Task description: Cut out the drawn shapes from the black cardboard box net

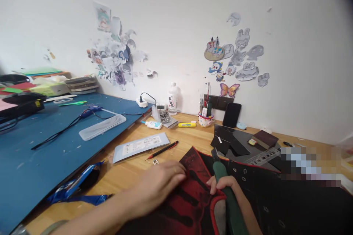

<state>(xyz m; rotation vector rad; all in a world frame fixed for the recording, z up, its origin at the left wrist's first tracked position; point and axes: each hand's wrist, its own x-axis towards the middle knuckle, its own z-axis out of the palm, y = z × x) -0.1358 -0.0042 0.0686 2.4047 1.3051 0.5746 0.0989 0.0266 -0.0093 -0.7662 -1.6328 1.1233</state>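
Note:
A black mat with red print and red stitched edging [190, 191] lies in front of me, its near part folded up to show a grey underside. My left hand [165, 180] rests on the mat's left part, fingers stretched together and partly hidden; nothing shows in it. My right hand [230, 185] is closed around a dark green tool that looks like a utility knife [231, 203], its grey metal tip pointing up and away from me. The fingers of that hand also touch the mat's folded red edge.
Left of the mat are a black-and-red pencil [162, 150], a small metal piece [156, 162], a pale blue packet [140, 147] and a blue wrapper [79, 185]. Behind stand a glue bottle [152, 125], a pen cup [205, 119] and a phone [232, 115]. A blue board [55, 161] covers the left side.

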